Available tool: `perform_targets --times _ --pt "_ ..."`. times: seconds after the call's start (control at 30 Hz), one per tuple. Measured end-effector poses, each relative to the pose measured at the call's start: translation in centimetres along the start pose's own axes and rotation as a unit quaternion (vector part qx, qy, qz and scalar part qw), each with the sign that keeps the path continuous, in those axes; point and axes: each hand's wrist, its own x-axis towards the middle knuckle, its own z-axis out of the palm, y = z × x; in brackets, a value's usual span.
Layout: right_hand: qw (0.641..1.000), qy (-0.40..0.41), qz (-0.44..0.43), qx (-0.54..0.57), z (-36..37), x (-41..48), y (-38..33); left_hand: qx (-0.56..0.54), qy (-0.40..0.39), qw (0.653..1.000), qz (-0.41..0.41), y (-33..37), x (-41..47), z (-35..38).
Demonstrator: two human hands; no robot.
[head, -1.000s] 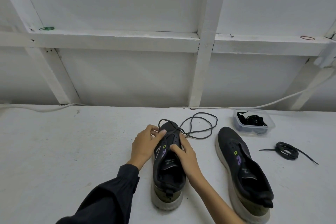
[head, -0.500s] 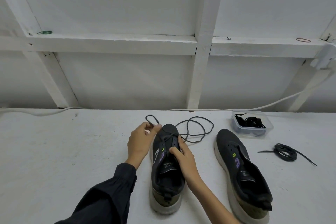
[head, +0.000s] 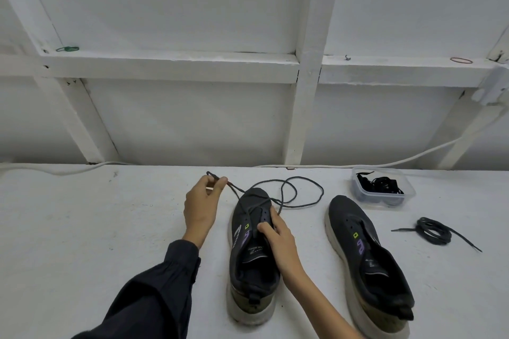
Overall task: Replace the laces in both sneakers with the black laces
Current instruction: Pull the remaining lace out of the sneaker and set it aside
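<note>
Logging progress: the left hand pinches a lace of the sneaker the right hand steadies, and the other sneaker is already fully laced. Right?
Not quite. The head view shows the other sneaker with bare eyelets, no lace in it. The rest holds: the left hand pinches the lace of the sneaker that the right hand steadies.

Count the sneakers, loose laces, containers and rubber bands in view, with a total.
Sneakers: 2, left sneaker, right sneaker
Laces outside the container: 2, threaded lace, coiled lace
Clear container: 1, laces inside too tangled to count
Rubber bands: 2, green band, red band
Total: 7
</note>
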Motion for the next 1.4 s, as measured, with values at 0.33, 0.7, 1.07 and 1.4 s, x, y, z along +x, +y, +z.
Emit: perform_targets --times 0.33,0.7,1.07,1.4 --pt "1.000 -0.001 -0.006 -0.002 -0.2 -0.3 -0.7 0.120 -0.131 0.984 -0.003 -2.4 -1.1 1.6" --pt "1.000 0.000 0.000 -0.005 -0.2 -0.5 -0.7 0.028 -0.134 0.990 -0.046 -1.4 -0.7 0.7" --pt "1.000 -0.003 -0.003 -0.002 -0.3 -0.6 -0.9 0.161 -0.130 0.978 0.005 -0.6 0.3 0.0" --pt "1.000 -0.006 -0.006 -0.006 -0.2 -0.5 -0.7 0.095 -0.203 0.972 -0.076 -2.1 -1.0 1.4"
